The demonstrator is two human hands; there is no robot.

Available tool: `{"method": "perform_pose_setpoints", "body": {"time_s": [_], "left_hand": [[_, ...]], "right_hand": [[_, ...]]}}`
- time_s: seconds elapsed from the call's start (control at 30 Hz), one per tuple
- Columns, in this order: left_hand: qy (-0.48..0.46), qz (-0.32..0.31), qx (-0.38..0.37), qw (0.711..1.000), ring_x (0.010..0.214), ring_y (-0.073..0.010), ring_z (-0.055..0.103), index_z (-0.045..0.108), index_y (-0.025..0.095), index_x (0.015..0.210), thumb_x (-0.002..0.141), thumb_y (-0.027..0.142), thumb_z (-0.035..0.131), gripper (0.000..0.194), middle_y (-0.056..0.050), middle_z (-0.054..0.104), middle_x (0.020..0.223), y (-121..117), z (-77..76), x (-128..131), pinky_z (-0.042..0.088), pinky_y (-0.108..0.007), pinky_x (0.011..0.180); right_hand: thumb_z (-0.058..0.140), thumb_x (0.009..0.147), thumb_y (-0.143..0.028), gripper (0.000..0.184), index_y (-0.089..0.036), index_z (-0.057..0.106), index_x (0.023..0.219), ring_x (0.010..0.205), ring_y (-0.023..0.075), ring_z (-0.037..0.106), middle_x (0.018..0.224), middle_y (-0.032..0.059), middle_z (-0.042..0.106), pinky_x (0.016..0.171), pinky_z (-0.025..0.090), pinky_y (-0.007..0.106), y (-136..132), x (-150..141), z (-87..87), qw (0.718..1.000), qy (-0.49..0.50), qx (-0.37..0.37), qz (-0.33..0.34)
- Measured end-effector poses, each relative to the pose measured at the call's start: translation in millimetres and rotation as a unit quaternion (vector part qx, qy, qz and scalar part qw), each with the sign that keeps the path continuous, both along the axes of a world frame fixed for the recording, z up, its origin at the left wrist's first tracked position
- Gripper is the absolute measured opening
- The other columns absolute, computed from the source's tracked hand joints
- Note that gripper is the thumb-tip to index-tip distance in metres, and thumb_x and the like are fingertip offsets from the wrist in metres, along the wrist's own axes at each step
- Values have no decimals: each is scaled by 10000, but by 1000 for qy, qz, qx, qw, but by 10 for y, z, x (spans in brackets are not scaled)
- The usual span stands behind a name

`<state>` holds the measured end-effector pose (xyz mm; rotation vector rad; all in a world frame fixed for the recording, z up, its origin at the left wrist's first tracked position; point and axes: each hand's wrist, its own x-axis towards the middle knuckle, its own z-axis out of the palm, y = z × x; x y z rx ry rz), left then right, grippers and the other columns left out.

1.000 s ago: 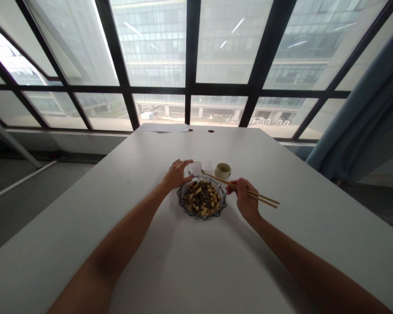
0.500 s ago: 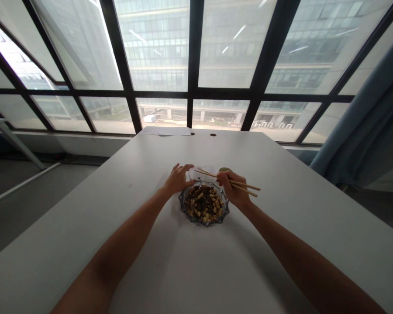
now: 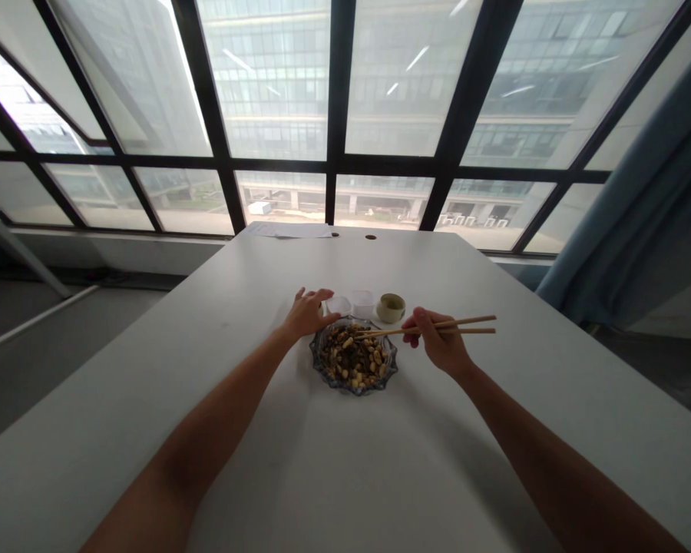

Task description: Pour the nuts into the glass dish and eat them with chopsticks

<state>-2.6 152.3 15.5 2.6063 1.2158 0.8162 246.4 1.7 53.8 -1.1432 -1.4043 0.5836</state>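
A glass bowl with a scalloped rim stands on the white table, filled with peanuts and darker seeds. My right hand, right of the bowl, grips a pair of chopsticks; their tips reach in over the bowl's far part, among the nuts. Whether they pinch anything is too small to tell. At the bowl's far left, my left hand has thumb and forefinger around the near and far sides of a small clear plastic container. Beside it stand another clear container and a small beige cup.
Papers lie at the far edge of the table, near two round cable holes. Large windows rise behind it. A blue curtain hangs on the right, and a white metal frame stands at the left.
My right hand has moved right and toward me, taking the chopstick tips from over the clear container down into the bowl. The beige cup now shows fully. My left hand stays at the container.
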Motion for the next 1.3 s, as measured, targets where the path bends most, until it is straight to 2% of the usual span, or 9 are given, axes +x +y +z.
{"method": "perform_pose_setpoints", "body": {"time_s": [0.23, 0.4, 0.53, 0.73, 0.87, 1.1, 1.3], "left_hand": [[-32, 0, 39, 999, 1177, -278, 601, 604, 215, 1213, 837, 469, 652, 456, -87, 693, 1201, 32, -44, -66, 268, -534, 1167], [-146, 6, 77, 986, 1255, -279, 539, 577, 197, 1223, 818, 460, 683, 493, -123, 608, 1327, 44, -245, -202, 404, -467, 1097], [-218, 39, 30, 975, 1216, -276, 569, 513, 186, 1292, 796, 476, 700, 604, -147, 597, 1309, 56, -425, -286, 455, -457, 1050], [-271, 60, -44, 960, 1086, -268, 644, 532, 164, 1253, 740, 474, 736, 633, -139, 640, 1224, 92, -519, -321, 519, -424, 956], [-304, 54, -66, 949, 1042, -249, 665, 524, 187, 1252, 712, 455, 756, 646, -116, 654, 1215, 81, -531, -331, 540, -400, 915], [-297, 62, -65, 951, 1040, -248, 664, 528, 190, 1243, 717, 444, 738, 621, -111, 655, 1221, 25, -505, -335, 536, -398, 916], [-298, 68, -59, 950, 1020, -239, 664, 540, 190, 1226, 722, 427, 723, 587, -100, 661, 1193, -14, -477, -329, 531, -385, 917]], "right_hand": [[559, 876, -667, 568, -156, 672, 653, 387, 123, 530, 501, 52, 623, 363, 408, 221, -130, 71, 84, 998, -57, -20, 18], [533, 940, -565, 518, -150, 687, 669, 426, 124, 558, 528, 51, 635, 397, 427, 216, -211, 95, 181, 986, -155, -22, 56], [522, 958, -525, 506, -153, 686, 658, 451, 123, 569, 546, 50, 643, 428, 443, 219, -234, 46, 184, 974, -210, 0, 88], [547, 907, -625, 540, -149, 706, 711, 396, 134, 563, 523, 62, 648, 374, 437, 224, -210, 77, 22, 997, -76, -14, 14], [561, 878, -664, 572, -153, 703, 664, 381, 132, 553, 492, 63, 633, 366, 440, 225, -231, 144, -63, 999, -27, -17, 2], [579, 904, -593, 514, -146, 728, 697, 417, 132, 566, 533, 71, 655, 383, 443, 222, -294, 144, -47, 995, -83, -26, 47], [560, 896, -632, 565, -153, 707, 636, 371, 127, 535, 473, 62, 619, 357, 430, 223, -307, 171, 36, 998, -53, 2, 30]]}}
